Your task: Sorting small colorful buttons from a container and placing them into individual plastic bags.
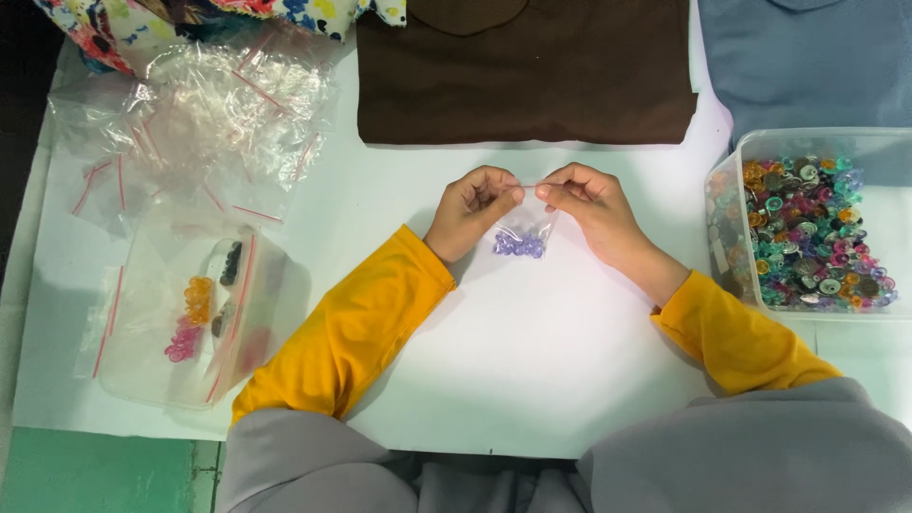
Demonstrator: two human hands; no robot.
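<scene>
The person's left hand and right hand meet over the middle of the white table surface, both sleeved in mustard yellow. Each hand pinches one end of the top edge of a small clear plastic zip bag, thumb and forefinger closed on the strip, the other fingers curled in. The bag hangs just below and between the two hands, and a cluster of small purple plastic buttons sits at its bottom.

Beyond the hands, close to the fingertips, lies a folded dark brown cloth garment. Beside that, out past the right hand, lies a folded grey-blue garment. To the outer side of the right hand, well apart from it, stands a clear rectangular plastic box heaped with mixed buttons in many colours.

To the outer side of the left hand, a loose pile of empty clear zip bags with red seal strips is spread on the table. Nearer the person on that same side, a shallow clear plastic tray holds filled bags of orange, pink and dark buttons. A flowered fabric shows at the far corner past the bag pile.
</scene>
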